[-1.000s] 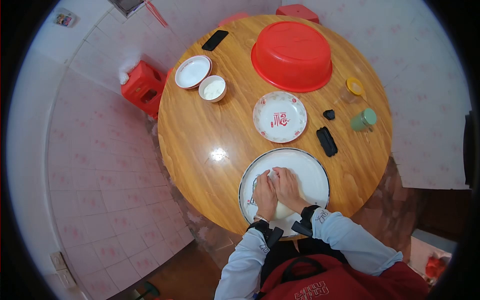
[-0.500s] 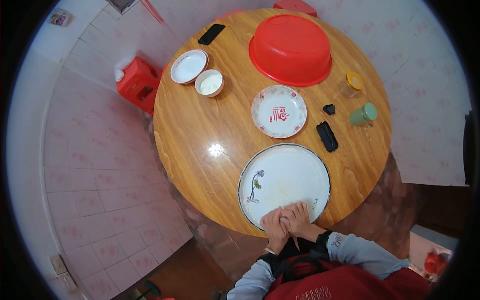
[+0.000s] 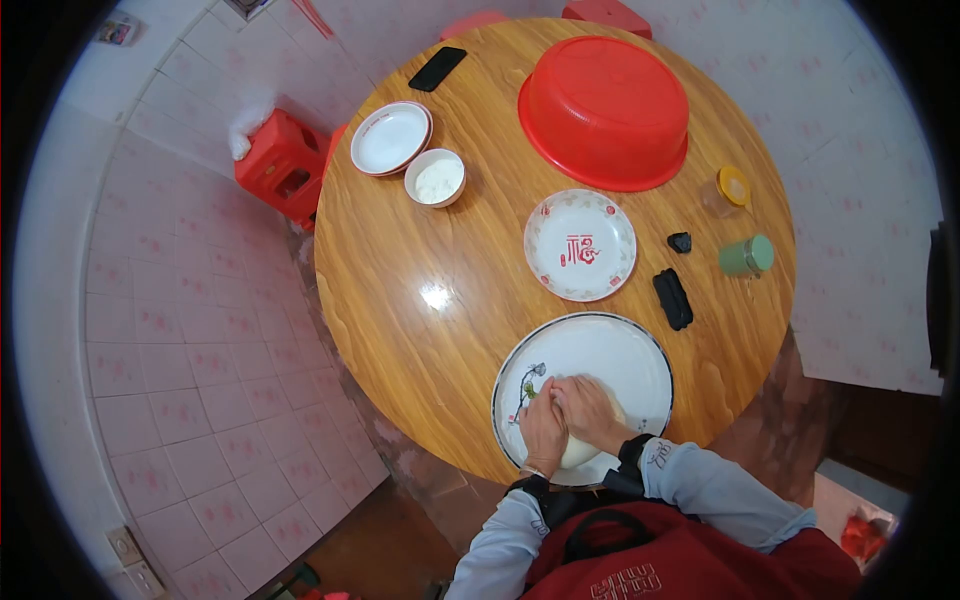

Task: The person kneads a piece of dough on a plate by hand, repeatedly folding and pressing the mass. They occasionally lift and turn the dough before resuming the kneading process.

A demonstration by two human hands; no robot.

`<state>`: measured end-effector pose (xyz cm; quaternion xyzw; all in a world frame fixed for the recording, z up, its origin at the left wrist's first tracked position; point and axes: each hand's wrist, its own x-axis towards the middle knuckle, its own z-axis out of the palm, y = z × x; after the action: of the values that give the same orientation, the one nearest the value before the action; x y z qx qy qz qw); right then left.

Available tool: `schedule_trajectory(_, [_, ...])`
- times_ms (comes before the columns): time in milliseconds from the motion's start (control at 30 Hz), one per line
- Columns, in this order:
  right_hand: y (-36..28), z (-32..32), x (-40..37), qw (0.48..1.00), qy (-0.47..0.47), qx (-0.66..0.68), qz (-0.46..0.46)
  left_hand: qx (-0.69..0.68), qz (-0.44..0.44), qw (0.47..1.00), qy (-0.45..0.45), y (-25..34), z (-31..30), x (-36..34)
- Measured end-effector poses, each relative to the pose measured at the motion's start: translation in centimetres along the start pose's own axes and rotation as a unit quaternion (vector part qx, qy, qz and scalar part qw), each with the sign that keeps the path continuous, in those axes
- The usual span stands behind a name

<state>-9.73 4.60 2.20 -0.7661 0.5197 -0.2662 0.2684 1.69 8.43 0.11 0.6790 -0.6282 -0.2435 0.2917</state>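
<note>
A large round white plate (image 3: pixel 640 360) with a dark rim and a painted flower lies at the table's near edge. On it is a lump of pale dough (image 3: pixel 578 455), mostly covered by my hands. My left hand (image 3: pixel 543 425) curls over the dough's left side, near the flower. Beside it, my right hand (image 3: pixel 592 412) bends its fingers over the top, the two hands touching at the fingertips. Dough shows between and below my wrists. Exactly how far the fingers sink into it is hidden.
Beyond the big plate are a patterned plate (image 3: pixel 580 245), an upturned red basin (image 3: pixel 605 110), a black case (image 3: pixel 673 299), a green-lidded jar (image 3: pixel 747 256) and a yellow-lidded jar (image 3: pixel 727 191). Farther left lie a bowl of white powder (image 3: pixel 436 178), stacked plates (image 3: pixel 391 138) and a phone (image 3: pixel 438 69).
Both hands have moved forward on the plate, from its near rim towards its middle. The dough, hidden before, now shows under them. The whole view has shifted slightly.
</note>
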Motion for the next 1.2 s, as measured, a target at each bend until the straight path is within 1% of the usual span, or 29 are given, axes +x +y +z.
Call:
schedule_trajectory(33, [0.1,0.1,0.5,0.999,0.012,0.036,0.003,0.005,-0.001,1.0,-0.012,-0.2,0.0,0.5])
schedule_trajectory(67, [0.2,0.2,0.8,0.999,0.015,0.036,-0.002,0.011,-0.002,1.0,-0.022,-0.4,0.0,0.9])
schedule_trajectory(133, [0.3,0.4,1.2,0.997,-0.01,0.042,0.068,0.021,-0.012,0.999,-0.031,-0.1,-0.4,1.7])
schedule_trajectory(167, [0.5,0.5,1.2,0.997,-0.008,0.041,0.063,0.031,-0.025,0.998,-0.044,0.1,-0.5,1.8])
schedule_trajectory(233, [0.9,0.8,1.2,0.994,-0.012,0.041,0.099,0.012,-0.033,0.999,-0.025,0.4,-0.4,1.8])
schedule_trajectory(267, [1.1,1.1,0.9,0.995,-0.009,0.04,0.094,-0.007,-0.043,0.999,-0.01,0.5,-0.5,1.8])
schedule_trajectory(333, [1.6,1.2,0.4,0.983,-0.021,0.101,0.155,-0.003,-0.034,0.999,0.003,1.2,-0.8,1.4])
schedule_trajectory(367, [1.9,0.8,0.2,0.983,-0.017,0.098,0.156,0.0,-0.031,0.999,0.01,1.7,-0.9,1.0])
schedule_trajectory(400, [2.0,0.1,0.2,0.962,-0.029,0.158,0.222,-0.003,-0.028,1.0,0.008,2.7,-1.2,1.0])
schedule_trajectory(433, [2.2,-0.5,0.1,0.931,-0.042,0.219,0.288,-0.005,0.033,0.999,0.019,3.9,-1.8,1.2])
schedule_trajectory(467, [2.7,-1.0,-0.1,0.93,-0.042,0.219,0.293,-0.005,0.093,0.995,0.03,4.8,-2.2,1.3])
schedule_trajectory(500, [3.4,-1.5,0.1,0.919,-0.032,0.235,0.316,-0.005,0.092,0.995,0.028,5.3,-2.4,1.4])
schedule_trajectory(533, [4.0,-2.0,0.8,0.908,-0.019,0.251,0.335,0.016,0.161,0.987,0.019,5.8,-2.4,1.9])
schedule_trajectory(567, [4.3,-2.4,1.5,0.909,-0.017,0.251,0.333,0.037,0.23,0.973,0.01,6.2,-2.4,2.3])
schedule_trajectory(633, [5.2,-2.6,2.6,0.902,-0.066,0.258,0.341,0.022,0.251,0.967,0.02,6.5,-2.3,2.7])
schedule_trajectory(667, [6.1,-1.3,2.9,0.897,-0.082,0.258,0.35,-0.024,0.192,0.981,0.022,6.5,-2.4,2.7])
schedule_trajectory(700, [4.9,-1.6,3.0,0.897,-0.08,0.26,0.349,-0.069,0.129,0.989,0.021,6.4,-2.4,2.7])
schedule_trajectory(733, [2.6,-2.4,3.0,0.929,-0.094,0.174,0.314,-0.067,0.13,0.989,0.02,6.2,-2.0,2.6])
schedule_trajectory(767, [0.5,-3.1,2.7,0.951,-0.108,0.087,0.277,-0.164,0.044,0.981,0.094,6.0,-1.3,2.4])
schedule_trajectory(800, [-0.9,-3.2,2.0,0.965,-0.072,0.054,0.247,-0.258,-0.043,0.95,0.168,5.9,-0.9,2.2])
schedule_trajectory(833, [-1.1,-2.7,0.9,0.965,-0.072,0.055,0.247,-0.257,-0.042,0.951,0.168,6.0,-0.9,1.8])
schedule_trajectory(867, [-1.2,-2.0,-0.2,0.985,0.005,0.027,0.17,-0.186,-0.007,0.968,0.168,6.0,-1.1,1.1])
schedule_trajectory(900, [-1.2,-1.6,-0.9,0.993,0.082,-0.002,0.091,-0.115,0.029,0.979,0.166,5.9,-1.2,0.4])
schedule_trajectory(933, [-2.7,-2.7,-1.3,0.985,0.126,0.058,0.1,-0.114,0.041,0.976,0.179,5.7,-1.1,-0.4])
schedule_trajectory(967, [-3.1,-2.7,-1.9,0.985,0.125,0.057,0.102,-0.115,0.039,0.977,0.177,5.5,-1.2,-1.2])
schedule_trajectory(1033, [-3.1,-2.7,-3.0,0.987,0.146,0.039,0.047,-0.053,0.075,0.983,0.162,4.9,-1.2,-2.4])
schedule_trajectory(1100, [-2.9,-2.5,-3.5,0.99,0.126,0.038,0.055,-0.05,0.073,0.983,0.159,3.8,-0.5,-3.1])
schedule_trajectory(1167, [-2.6,-2.1,-3.5,0.988,0.149,0.026,0.006,-0.032,0.091,0.981,0.167,3.0,-0.1,-3.2])
schedule_trajectory(1200, [-2.2,-1.9,-3.2,0.989,0.147,0.027,0.008,-0.031,0.089,0.982,0.166,2.5,0.1,-3.0])
